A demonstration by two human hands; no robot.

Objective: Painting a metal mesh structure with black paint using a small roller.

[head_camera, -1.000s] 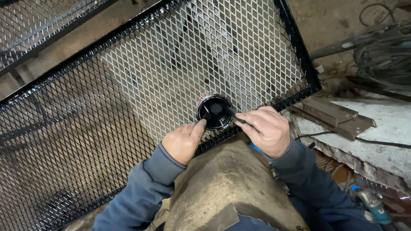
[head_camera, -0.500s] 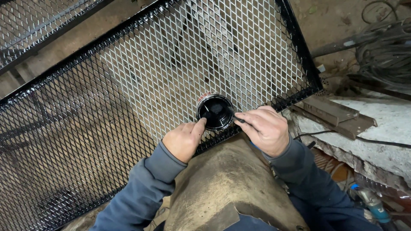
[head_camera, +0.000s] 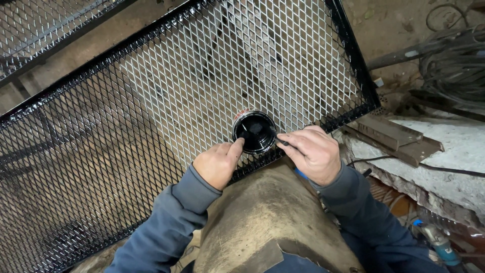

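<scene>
On the wire mesh panel, close to its near edge, a small round can is set, and it is found right between the two hands. The can is open at the top, and shiny black paint is seen inside it. The left hand is curled beside the can, and its thumb is pressed against the can's rim on the left side. The right hand is closed around a thin dark stick, maybe a brush, and the tip of it is dipped over the can's right rim. The panel is edged by a black frame, and its right corner is seen just past the right hand. Much of the mesh is painted black on the left, while the middle part is left bare and grey. Plenty of open mesh is left above and to the left. To the right, metal bars are laid on a stone slab, and coiled cables are seen farther back.
</scene>
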